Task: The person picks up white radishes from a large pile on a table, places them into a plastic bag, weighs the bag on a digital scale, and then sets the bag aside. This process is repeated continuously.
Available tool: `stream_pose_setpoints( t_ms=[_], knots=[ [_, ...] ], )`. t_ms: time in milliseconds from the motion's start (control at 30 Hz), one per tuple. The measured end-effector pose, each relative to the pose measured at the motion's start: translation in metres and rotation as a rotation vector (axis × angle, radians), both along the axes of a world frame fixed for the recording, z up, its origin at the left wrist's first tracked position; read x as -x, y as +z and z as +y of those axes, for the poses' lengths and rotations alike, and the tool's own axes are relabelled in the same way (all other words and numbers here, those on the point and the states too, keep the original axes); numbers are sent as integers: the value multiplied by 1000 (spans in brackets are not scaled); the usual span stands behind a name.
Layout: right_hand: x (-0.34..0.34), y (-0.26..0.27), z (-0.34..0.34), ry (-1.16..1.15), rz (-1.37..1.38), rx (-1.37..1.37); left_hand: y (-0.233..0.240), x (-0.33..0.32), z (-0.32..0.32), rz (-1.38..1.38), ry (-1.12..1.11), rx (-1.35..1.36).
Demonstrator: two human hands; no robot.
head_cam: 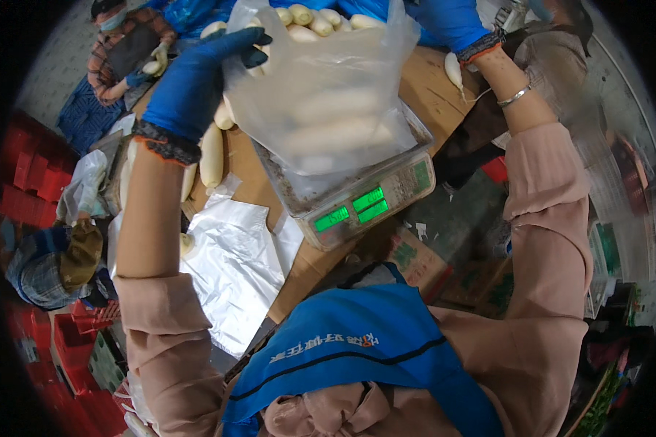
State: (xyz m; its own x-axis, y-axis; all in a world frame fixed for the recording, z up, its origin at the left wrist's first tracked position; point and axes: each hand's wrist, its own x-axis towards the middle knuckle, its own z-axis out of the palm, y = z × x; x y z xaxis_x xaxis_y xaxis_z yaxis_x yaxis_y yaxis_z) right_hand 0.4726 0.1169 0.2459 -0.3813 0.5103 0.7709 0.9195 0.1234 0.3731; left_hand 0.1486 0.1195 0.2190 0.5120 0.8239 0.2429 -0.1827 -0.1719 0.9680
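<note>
A translucent plastic bag point(328, 104) with long pale roots inside, probably white radishes, rests on the tray of a digital weighing scale point(372, 205) with lit green displays. My left hand point(208, 71), in a blue glove, grips the bag's left handle side. At the top edge, my right hand point(451, 24), gloved in blue too, is beside the bag's right handle; its fingers are cut off or hidden, so its grip is unclear. Loose white radishes point(311, 22) lie behind the bag, and one radish point(212, 155) is below my left hand.
Flat plastic bags point(235, 257) lie left of the scale on the cardboard-covered table point(251, 175). A small radish point(454, 71) sits near the right edge. One person point(126, 54) handles a root at upper left; another point(60, 257) is at left, near red crates point(38, 175). Cartons point(415, 257) stand below.
</note>
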Motion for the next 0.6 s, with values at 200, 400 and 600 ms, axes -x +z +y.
stream_pose_setpoints(
  t_ms=[200,400,600],
  knots=[
    [30,73,-3,298,371,-119,39,58,13,-493,-370,-20],
    [65,130,-15,453,-29,-242,81,121,-81,-183,103,-368],
    [140,110,-14,1071,769,457,95,137,-158,175,717,-570]
  ],
)
